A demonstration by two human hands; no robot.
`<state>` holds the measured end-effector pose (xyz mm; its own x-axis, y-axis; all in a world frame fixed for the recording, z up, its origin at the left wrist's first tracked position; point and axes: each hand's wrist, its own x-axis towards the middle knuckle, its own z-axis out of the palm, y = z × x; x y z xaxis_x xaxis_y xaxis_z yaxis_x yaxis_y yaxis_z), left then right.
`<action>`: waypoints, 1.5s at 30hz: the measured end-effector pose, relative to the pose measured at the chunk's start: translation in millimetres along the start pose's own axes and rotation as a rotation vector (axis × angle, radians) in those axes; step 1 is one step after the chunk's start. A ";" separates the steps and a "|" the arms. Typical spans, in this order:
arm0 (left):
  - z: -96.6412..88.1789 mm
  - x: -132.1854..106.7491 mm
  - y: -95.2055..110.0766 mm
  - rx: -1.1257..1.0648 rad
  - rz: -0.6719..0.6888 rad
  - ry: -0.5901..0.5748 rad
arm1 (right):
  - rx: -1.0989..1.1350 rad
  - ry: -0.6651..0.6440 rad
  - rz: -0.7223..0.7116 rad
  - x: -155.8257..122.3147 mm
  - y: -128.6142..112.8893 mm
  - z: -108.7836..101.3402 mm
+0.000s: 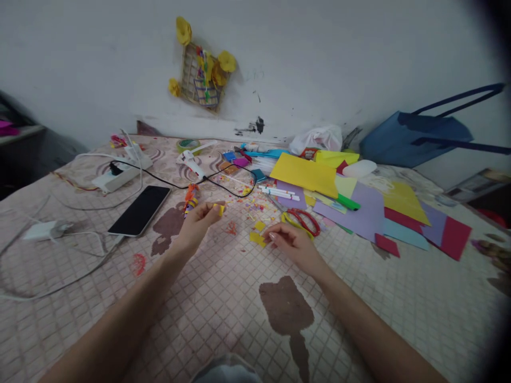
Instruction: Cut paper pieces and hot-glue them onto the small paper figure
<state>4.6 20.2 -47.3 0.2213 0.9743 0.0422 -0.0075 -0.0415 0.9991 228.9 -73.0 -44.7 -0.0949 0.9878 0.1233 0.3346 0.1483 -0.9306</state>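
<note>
Between the thumb and finger of my left hand [199, 222] is a small yellow paper piece [219, 210]. My right hand [295, 246] rests low over the cloth, fingers loosely curled and a little apart, with no object visible in them. Its fingertips are beside several small cut yellow paper pieces [257, 239]; whether they touch is unclear. Just behind that hand lie scissors with red and yellow handles [305, 222]. An orange and striped small figure [191, 198] stands behind my left hand, partly hidden by it.
A phone [140, 210] on a cable and a power strip [122, 174] lie left. A glue gun [192, 164] with a black cord is at the back. Coloured paper sheets [363, 213] and white sticks [279, 192] spread right. Paper scraps litter the middle; a blue bag [415, 138] stands far right.
</note>
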 end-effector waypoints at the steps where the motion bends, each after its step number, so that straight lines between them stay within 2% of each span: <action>1: 0.9 -1.7 0.4 -0.025 -0.033 -0.004 | 0.039 0.012 0.013 0.0 0.0 0.8; 3: 7.2 -9.7 2.6 -0.037 -0.096 -0.039 | 0.109 0.029 0.036 -0.8 -0.9 4.6; 8: 37.2 -39.4 6.9 -0.083 -0.168 -0.271 | 0.288 -0.019 0.088 -5.2 -10.8 22.2; 11: 48.2 -49.6 7.1 -0.125 -0.191 -0.330 | 0.358 -0.021 0.133 -7.5 -16.7 31.1; 17: 49.5 -51.9 8.0 -0.170 -0.279 -0.332 | 0.415 0.016 0.221 -8.8 -13.5 32.9; 22: 49.5 -50.9 5.8 -0.198 -0.324 -0.328 | 0.447 0.038 0.235 -8.4 -11.2 28.7; 29: 50.1 -53.2 8.2 -0.110 -0.257 -0.258 | 0.392 -0.029 0.215 -9.7 -17.8 30.2; 36: 50.7 -51.5 3.4 -0.083 -0.298 -0.413 | 0.373 0.043 0.220 -8.1 -12.8 26.9; 41: 52.6 -51.3 4.1 -0.103 -0.213 -0.348 | 0.379 0.010 0.204 -9.1 -12.1 28.3; 45: 51.9 -51.9 2.9 -0.123 -0.220 -0.314 | 0.431 0.014 0.207 -10.6 -13.4 30.5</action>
<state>43.7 -41.9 -46.7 0.5173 0.8414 -0.1563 -0.0391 0.2057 0.9778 196.8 -86.9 -44.1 -0.0533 0.9955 -0.0780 -0.0741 -0.0819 -0.9939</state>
